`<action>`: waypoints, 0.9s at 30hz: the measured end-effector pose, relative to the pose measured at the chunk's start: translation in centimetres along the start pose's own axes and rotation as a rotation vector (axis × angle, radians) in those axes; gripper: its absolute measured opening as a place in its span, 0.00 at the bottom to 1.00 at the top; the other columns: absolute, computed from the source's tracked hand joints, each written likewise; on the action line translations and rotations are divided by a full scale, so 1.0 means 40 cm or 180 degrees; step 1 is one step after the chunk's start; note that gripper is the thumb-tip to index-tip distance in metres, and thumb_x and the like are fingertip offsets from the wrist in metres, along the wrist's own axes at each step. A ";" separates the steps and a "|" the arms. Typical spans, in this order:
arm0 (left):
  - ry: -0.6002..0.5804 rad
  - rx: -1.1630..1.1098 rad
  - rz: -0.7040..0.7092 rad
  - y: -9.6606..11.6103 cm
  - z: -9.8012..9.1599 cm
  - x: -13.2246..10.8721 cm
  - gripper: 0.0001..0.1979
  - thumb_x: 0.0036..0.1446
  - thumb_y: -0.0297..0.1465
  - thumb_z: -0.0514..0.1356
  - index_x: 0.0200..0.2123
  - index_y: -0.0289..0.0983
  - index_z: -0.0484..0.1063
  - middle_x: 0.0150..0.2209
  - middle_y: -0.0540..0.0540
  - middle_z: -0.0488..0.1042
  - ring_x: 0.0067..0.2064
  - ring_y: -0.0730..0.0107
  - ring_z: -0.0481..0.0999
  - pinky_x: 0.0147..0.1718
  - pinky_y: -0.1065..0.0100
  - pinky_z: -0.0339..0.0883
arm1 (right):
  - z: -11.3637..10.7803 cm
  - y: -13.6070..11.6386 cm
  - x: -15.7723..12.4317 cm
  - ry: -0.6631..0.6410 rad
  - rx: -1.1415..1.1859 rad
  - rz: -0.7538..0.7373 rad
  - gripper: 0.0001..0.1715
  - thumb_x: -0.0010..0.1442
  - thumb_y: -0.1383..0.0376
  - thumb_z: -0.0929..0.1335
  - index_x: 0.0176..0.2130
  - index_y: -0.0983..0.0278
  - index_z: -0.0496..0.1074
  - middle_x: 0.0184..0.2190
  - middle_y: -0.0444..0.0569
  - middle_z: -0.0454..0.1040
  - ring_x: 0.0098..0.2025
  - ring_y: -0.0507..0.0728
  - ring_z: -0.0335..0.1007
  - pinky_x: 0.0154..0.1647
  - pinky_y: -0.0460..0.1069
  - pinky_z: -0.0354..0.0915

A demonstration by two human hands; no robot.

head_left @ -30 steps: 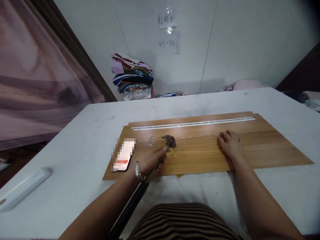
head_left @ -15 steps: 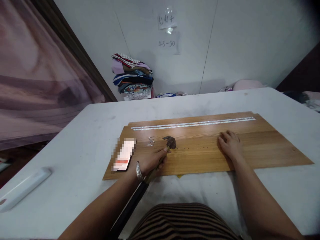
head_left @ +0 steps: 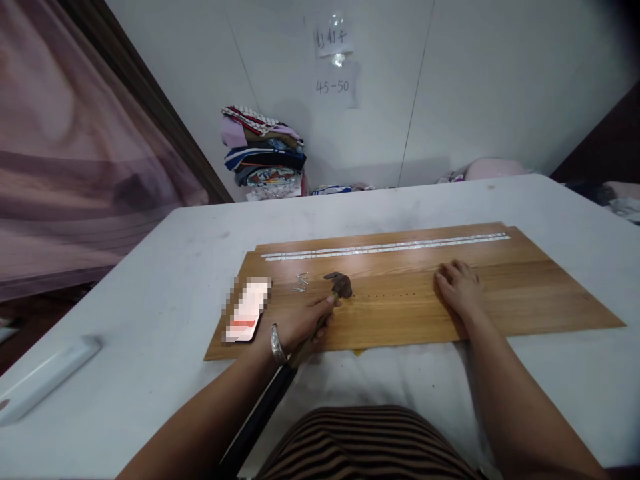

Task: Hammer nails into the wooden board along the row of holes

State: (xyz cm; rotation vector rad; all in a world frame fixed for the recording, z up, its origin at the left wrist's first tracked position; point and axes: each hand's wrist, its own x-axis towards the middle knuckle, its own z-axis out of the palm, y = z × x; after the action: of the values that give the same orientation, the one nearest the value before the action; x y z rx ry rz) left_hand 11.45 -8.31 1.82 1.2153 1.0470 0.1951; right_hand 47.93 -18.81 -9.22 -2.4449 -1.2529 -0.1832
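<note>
My left hand [head_left: 313,321] is closed round the handle of a claw hammer [head_left: 342,285], close to its head. The hammer's dark grip runs back under my forearm toward my body. Its head rests over a wooden board [head_left: 530,293], at the left end of a row of small dark dots [head_left: 384,295]. Several nails [head_left: 301,283] lie loose on the board to the left of the hammer head. My right hand [head_left: 460,287] lies on the board right of the dots, fingers stretched and slightly bent, holding nothing.
A phone [head_left: 249,310] with a blurred screen lies on the board's left end. Two pale strips [head_left: 385,249] run along its far side. The board rests on a white table [head_left: 135,280]. A white object [head_left: 50,380] lies at left. Folded clothes [head_left: 265,150] are stacked behind the table.
Both hands and the hammer hold their places on the board. Only the camera view has shifted very slightly.
</note>
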 end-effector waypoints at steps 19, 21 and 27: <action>-0.0010 0.0008 0.0070 -0.003 -0.007 0.001 0.32 0.54 0.56 0.58 0.45 0.33 0.70 0.26 0.54 0.65 0.19 0.80 0.60 0.16 0.74 0.49 | -0.008 -0.008 -0.002 0.0016 -0.0136 0.0009 0.23 0.66 0.55 0.59 0.50 0.61 0.75 0.56 0.56 0.71 0.60 0.64 0.62 0.60 0.62 0.57; 0.0024 0.0041 0.0067 -0.002 -0.005 0.001 0.31 0.54 0.56 0.58 0.44 0.33 0.70 0.25 0.54 0.65 0.19 0.80 0.59 0.16 0.74 0.49 | -0.006 -0.007 -0.002 0.0011 -0.0116 0.0025 0.23 0.66 0.55 0.59 0.50 0.61 0.75 0.56 0.56 0.71 0.61 0.64 0.62 0.60 0.62 0.57; -0.0012 0.0015 -0.0020 0.004 -0.003 -0.006 0.31 0.53 0.57 0.59 0.44 0.34 0.70 0.25 0.54 0.65 0.19 0.80 0.59 0.15 0.74 0.49 | -0.009 -0.011 -0.004 0.0047 -0.0007 0.0025 0.23 0.66 0.56 0.59 0.49 0.61 0.75 0.56 0.57 0.71 0.60 0.65 0.61 0.60 0.63 0.57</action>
State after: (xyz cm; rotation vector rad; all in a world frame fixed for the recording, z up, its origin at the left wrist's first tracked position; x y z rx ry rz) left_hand 11.30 -8.32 2.08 1.2160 1.0482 0.1855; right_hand 47.49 -18.84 -8.83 -2.4456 -1.2373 -0.2003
